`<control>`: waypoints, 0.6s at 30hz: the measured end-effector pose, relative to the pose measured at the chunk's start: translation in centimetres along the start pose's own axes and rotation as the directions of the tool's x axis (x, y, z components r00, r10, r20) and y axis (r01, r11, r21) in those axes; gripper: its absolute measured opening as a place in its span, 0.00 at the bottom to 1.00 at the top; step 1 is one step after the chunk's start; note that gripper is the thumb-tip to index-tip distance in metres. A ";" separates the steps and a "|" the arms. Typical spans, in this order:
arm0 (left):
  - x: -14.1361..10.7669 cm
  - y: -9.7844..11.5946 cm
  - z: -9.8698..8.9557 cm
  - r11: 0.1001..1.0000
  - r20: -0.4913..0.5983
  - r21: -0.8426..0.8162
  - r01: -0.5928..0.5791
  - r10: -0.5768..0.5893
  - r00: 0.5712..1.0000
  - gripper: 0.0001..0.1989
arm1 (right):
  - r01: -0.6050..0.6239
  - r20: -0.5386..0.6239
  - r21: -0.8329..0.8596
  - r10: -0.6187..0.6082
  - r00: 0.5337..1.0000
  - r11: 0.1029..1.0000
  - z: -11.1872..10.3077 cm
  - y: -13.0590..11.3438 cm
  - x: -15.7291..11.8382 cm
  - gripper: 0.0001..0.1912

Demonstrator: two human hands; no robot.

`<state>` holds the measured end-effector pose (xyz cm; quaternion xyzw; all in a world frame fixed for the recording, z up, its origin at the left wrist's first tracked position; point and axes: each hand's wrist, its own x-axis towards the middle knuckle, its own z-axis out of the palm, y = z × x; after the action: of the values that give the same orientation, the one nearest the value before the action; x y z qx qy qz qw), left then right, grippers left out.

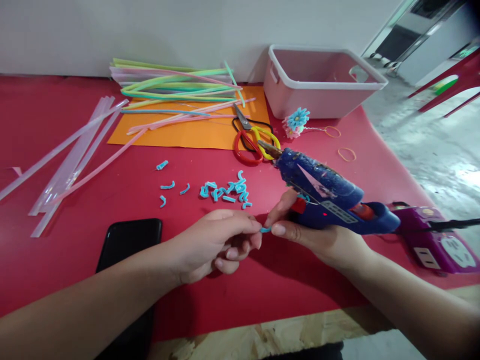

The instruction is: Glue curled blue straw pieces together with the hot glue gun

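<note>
Left hand (213,235) pinches blue piece (265,230), other end at right thumb; right hand (332,242) grips glue gun (318,175), nozzle toward 10 o'clock. From piece: blue bits (240,187) toward 10 o'clock, pink bin (311,102) 1 o'clock

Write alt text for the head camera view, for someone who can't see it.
A left hand and right hand pinch a blue piece over a red table, the right also holding a glue gun. Beyond lie blue bits, scissors and pipe cleaners; a phone lies at lower left, and a pink bin stands at the back.
</note>
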<state>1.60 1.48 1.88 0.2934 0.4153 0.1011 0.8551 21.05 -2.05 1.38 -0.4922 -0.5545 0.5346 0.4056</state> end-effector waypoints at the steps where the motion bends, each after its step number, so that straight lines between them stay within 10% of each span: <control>1: 0.1 -0.2 0.0 0.996 -0.028 0.051 -0.075 0.076 0.997 0.13 | 0.002 -0.029 -0.007 -0.002 1.000 1.000 0.0 0.0 0.0 0.14; 5: 0.2 -1.0 -0.4 0.763 -0.114 0.500 -0.410 0.527 0.842 0.09 | 0.029 -0.189 -0.025 -0.033 0.981 0.999 0.1 0.3 0.0 0.11; 8: 0.1 -1.5 -0.6 0.494 -0.066 0.746 -0.446 0.722 0.689 0.11 | 0.024 -0.196 -0.051 -0.033 0.980 0.998 0.1 0.4 -0.1 0.10; 18: 0.0 -1.7 -0.5 0.242 0.122 0.845 -0.478 0.782 0.611 0.12 | 0.012 -0.206 -0.058 -0.024 0.978 0.998 0.4 1.3 -0.1 0.13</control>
<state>1.08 0.29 0.66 0.7729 0.3878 0.2847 0.4137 20.87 -2.34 0.07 -0.5512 -0.5288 0.4608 0.4517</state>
